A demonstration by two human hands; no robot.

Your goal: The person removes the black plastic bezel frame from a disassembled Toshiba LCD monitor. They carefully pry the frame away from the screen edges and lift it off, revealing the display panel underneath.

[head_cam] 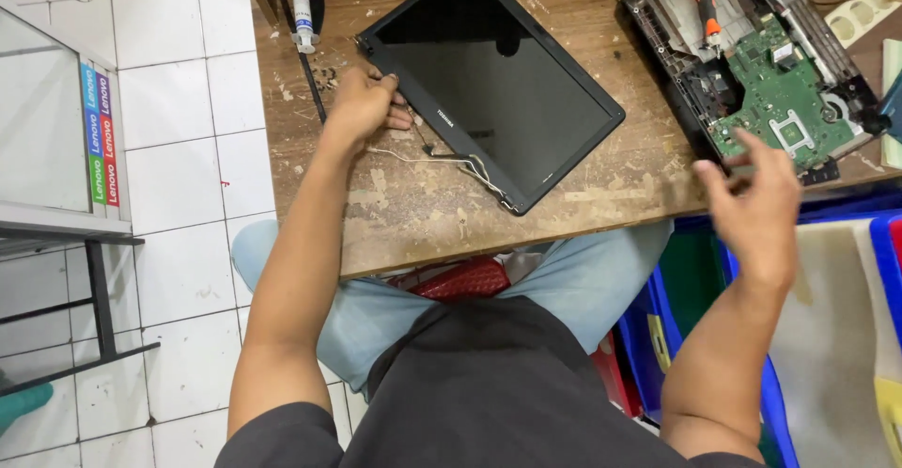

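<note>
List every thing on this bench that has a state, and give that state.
laptop screen panel: detached, lying flat, dark
screen cables: loose, trailing on the wooden table
laptop base: opened, green circuit board exposed
screwdriver: lying inside the base
left hand: on the panel's corner
right hand: open, blurred, holding nothing

Black laptop screen (493, 78), detached, flat on worn wooden desk, turned at a slant, dark glass up; near-left corner under fingers of left hand (362, 103); thin pale cables (442, 160) trailing from lower edge along the wood, ending near the front corner; opened laptop base (752, 64) well apart to the right, also slanted, green board exposed, orange-handled screwdriver (706, 5) resting inside; right hand (756, 200) just beside its near edge, fingers spread, blurred.
</note>
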